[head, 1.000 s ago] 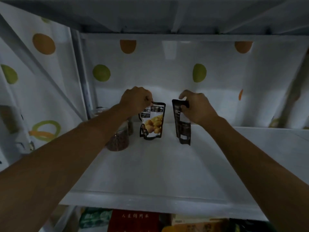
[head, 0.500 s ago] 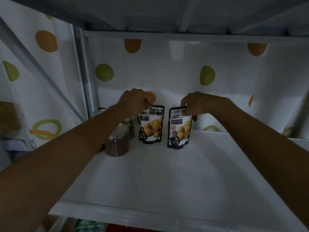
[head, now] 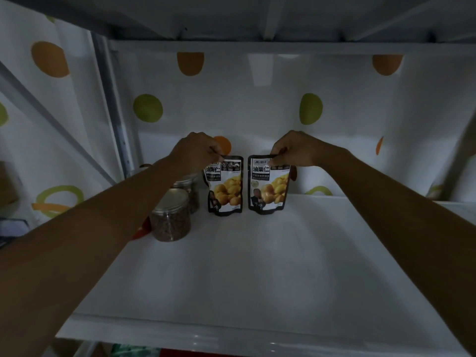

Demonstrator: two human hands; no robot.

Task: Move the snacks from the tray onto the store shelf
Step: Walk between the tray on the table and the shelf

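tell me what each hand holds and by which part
The left hand pinches the left chestnut pouch by its top left corner; the right hand pinches the right chestnut pouch by its top edge.

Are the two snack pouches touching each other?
No, a clear gap shows between the left pouch and the right pouch, both standing upright on the shelf.

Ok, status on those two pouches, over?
Left grip pinching top of left pouch; right grip pinching top of right pouch. Both upright on shelf, side by side, gap between. Jars just left, nothing blocking.
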